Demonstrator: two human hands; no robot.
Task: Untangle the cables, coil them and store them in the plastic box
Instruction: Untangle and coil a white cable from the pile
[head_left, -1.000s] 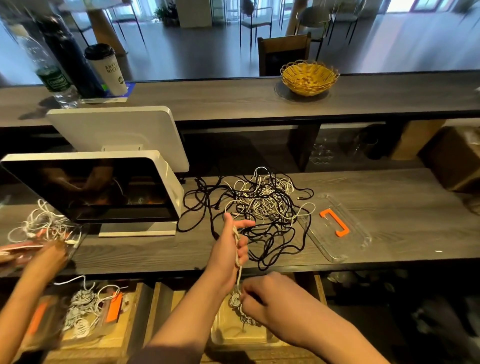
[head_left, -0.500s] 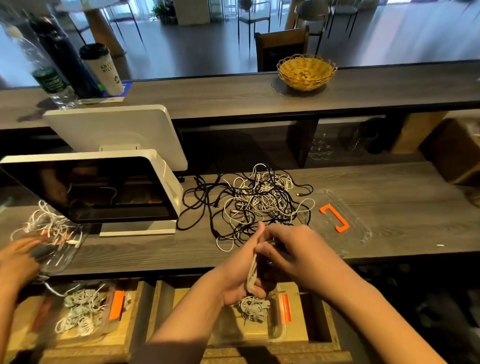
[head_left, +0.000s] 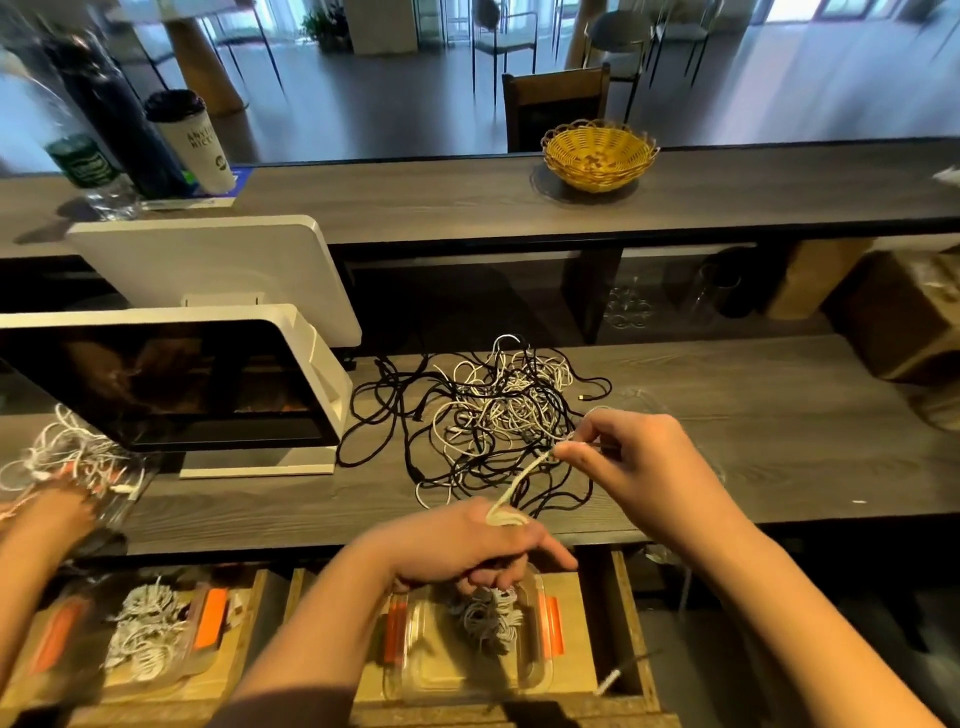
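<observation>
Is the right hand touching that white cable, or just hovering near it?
Touching. The head view shows the right hand pinching the white cable at its fingertips; the cable runs down to the left hand.

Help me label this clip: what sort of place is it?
Probably a cafe or shop service counter: a point-of-sale terminal on the work counter, a takeaway cup on the raised ledge, chairs beyond.

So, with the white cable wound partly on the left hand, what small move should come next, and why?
Probably another wrap: the right hand pinches the white cable taut above the left hand, which already holds several loops, so the coil looks unfinished.
</observation>
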